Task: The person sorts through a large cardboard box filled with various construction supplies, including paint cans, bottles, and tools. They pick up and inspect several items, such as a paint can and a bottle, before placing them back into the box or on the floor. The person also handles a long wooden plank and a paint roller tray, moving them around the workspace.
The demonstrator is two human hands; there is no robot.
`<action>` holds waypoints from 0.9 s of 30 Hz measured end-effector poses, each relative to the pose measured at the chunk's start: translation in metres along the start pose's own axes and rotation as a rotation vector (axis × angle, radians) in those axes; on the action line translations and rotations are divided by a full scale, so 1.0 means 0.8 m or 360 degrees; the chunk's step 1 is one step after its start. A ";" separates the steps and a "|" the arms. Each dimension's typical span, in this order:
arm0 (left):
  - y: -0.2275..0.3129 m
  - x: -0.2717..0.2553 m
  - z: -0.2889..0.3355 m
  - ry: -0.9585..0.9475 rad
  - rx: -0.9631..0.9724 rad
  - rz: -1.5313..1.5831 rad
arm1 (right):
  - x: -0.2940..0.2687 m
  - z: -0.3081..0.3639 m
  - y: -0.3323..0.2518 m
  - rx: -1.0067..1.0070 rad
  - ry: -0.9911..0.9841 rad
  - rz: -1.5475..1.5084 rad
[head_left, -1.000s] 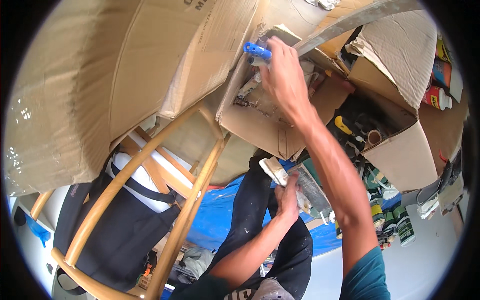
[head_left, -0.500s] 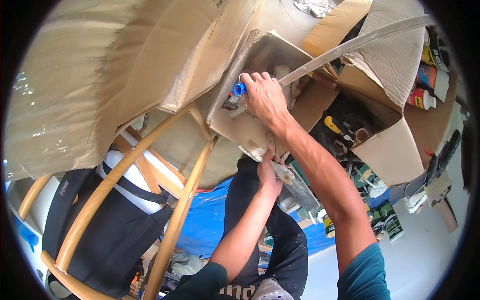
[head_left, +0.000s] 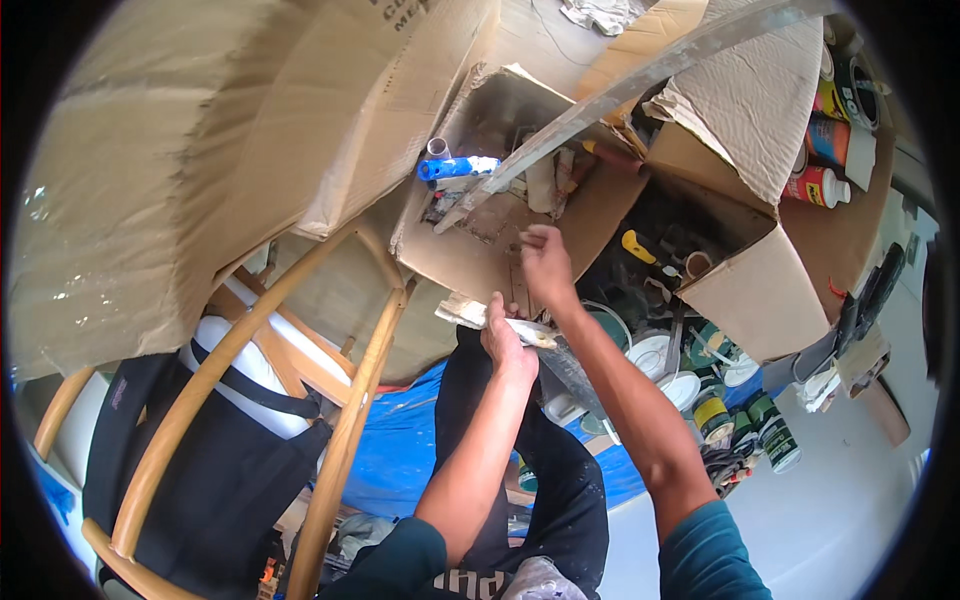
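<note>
My left hand (head_left: 508, 345) grips a flat tool with a whitish, crusted edge (head_left: 465, 310) and a grey blade, possibly a plastering trowel. It is just outside the near wall of an open cardboard box (head_left: 425, 240). Beyond it, my right hand (head_left: 547, 262) hovers over that wall, fingers curled in; anything inside them is hidden. In the box lie a blue cylindrical handle (head_left: 458, 167), a pale block (head_left: 541, 182) and small dusty tools. A long grey strip (head_left: 620, 95) slants across the box, its lower end inside.
A second open box (head_left: 760, 290) on the right contains a yellow-handled tool (head_left: 637, 246). Paint tins (head_left: 773, 440) stand below it on blue sheeting. At left are a wooden chair frame (head_left: 345, 460), a black bag (head_left: 200, 470) and a large wrapped carton (head_left: 130, 220).
My right hand has drawn back from the blue handle and the strip toward my left hand. The blue handle now lies uncovered on its side. The strip's lower end reaches further left into the box.
</note>
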State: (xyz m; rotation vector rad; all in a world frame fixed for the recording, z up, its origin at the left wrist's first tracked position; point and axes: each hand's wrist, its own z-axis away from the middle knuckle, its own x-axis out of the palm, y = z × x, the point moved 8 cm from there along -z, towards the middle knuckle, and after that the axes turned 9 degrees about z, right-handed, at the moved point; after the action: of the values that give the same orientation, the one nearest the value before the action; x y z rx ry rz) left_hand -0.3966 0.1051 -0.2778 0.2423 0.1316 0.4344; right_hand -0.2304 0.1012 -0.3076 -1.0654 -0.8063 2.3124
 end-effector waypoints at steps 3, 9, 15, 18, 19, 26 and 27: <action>0.012 0.012 0.024 0.0027 0.0053 -0.0108 | 0.047 -0.023 0.094 0.0991 -0.0218 -0.1061; 0.022 0.017 0.030 0.0016 0.0231 -0.0159 | 0.048 -0.110 0.036 0.0922 -0.0135 -0.0614; 0.032 0.015 0.023 -0.0006 0.0209 -0.0083 | -0.021 -0.101 -0.104 -0.0502 0.0478 0.1016; 0.027 0.016 0.026 0.0014 0.0224 -0.0049 | -0.053 -0.129 -0.088 -0.0724 0.0430 0.1798; 0.025 0.017 0.026 -0.0020 0.0220 -0.0038 | -0.059 -0.140 -0.082 -0.0660 0.0352 0.1976; 0.006 0.025 0.028 -0.0286 -0.0146 -0.0134 | -0.012 -0.109 0.008 0.0012 -0.0631 0.1682; -0.004 0.027 0.032 -0.0311 -0.0188 -0.0181 | -0.015 -0.105 0.054 0.0204 -0.0515 0.1355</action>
State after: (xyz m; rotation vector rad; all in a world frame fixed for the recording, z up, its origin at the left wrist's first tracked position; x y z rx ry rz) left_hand -0.3712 0.1064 -0.2556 0.1589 -0.0713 0.3023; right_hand -0.1642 0.0890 -0.3750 -1.1302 -0.3088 3.2560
